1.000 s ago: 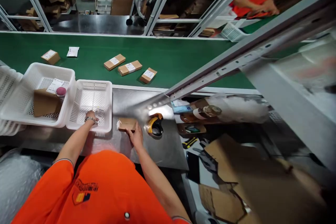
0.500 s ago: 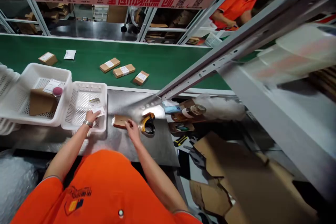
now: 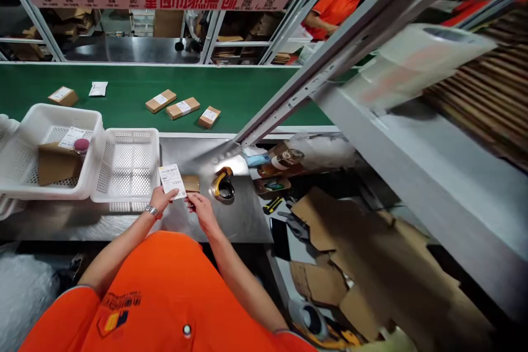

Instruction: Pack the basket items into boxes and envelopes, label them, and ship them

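Note:
A white printed shipping label [image 3: 170, 178] is pinched in my left hand [image 3: 160, 201], which wears a metal watch. My right hand [image 3: 202, 211] has its fingers closed at the label's lower right corner. Partly behind the label and the right hand, a small brown cardboard box [image 3: 191, 182] lies on the steel table [image 3: 247, 217]. To its right sits a yellow and black tape dispenser [image 3: 223, 185]. A white perforated basket [image 3: 153, 162] stands left of the label.
Another white basket [image 3: 95, 148] at left holds a brown carton and a pink-lidded jar. Several parcels [image 3: 183, 108] lie on the green conveyor [image 3: 247, 93]. A slanted metal post [image 3: 280, 102] and shelf [image 3: 412, 176] rise at right, above cardboard sheets [image 3: 371, 264]. A co-worker's orange sleeve [image 3: 334, 3] shows beyond.
My left hand has lifted the label out of the basket and brought it right, over the table. The right hand has left the small box and met the label's corner. The view has shifted slightly.

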Demonstrator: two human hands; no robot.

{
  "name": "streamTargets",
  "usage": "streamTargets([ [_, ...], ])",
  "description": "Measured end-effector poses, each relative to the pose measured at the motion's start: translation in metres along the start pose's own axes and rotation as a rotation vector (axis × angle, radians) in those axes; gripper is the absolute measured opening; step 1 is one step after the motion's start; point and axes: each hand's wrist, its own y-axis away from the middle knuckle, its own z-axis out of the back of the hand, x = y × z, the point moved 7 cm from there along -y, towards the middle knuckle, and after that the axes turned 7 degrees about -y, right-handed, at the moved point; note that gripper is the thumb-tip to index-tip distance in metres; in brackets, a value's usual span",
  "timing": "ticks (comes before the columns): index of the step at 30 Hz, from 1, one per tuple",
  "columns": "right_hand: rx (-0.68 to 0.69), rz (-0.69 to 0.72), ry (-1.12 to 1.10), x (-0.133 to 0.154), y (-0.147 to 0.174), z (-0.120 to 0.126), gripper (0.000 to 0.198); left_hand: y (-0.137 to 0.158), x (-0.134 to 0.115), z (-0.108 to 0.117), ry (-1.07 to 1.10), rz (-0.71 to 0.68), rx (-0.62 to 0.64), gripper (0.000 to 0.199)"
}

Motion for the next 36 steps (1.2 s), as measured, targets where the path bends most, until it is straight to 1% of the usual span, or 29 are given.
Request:
streamTargets([
  [4, -0.009, -0.012, -0.010, -0.004, 0.006, 0.003, 0.057, 0.001, 0.005, -0.004, 0.002, 0.057, 0.004, 0.020],
  [9, -0.024, 0.006, -0.012, -0.006, 0.007, 0.007, 0.056, 0.000, 0.012, -0.011, 0.011, 0.081, 0.010, 0.028],
  [12, -0.029, -0.008, -0.046, -0.007, 0.007, 0.009, 0.055, 0.000, 0.015, -0.014, 0.019, 0.088, 0.012, 0.032],
  [21, -0.049, -0.030, -0.114, -0.006, 0.010, 0.016, 0.050, 0.001, 0.017, -0.021, 0.001, 0.080, 0.019, 0.037],
  [28, -0.041, 0.017, -0.063, -0.003, 0.013, 0.023, 0.052, 0.003, 0.021, -0.028, 0.019, 0.085, 0.007, 0.035],
  [33, -0.051, 0.014, -0.031, -0.002, 0.015, 0.029, 0.053, 0.007, 0.024, -0.032, 0.035, 0.112, 0.019, 0.038],
  [36, -0.039, 0.013, -0.004, -0.003, 0.015, 0.032, 0.053, 0.011, 0.025, -0.035, 0.051, 0.123, 0.040, 0.035],
])
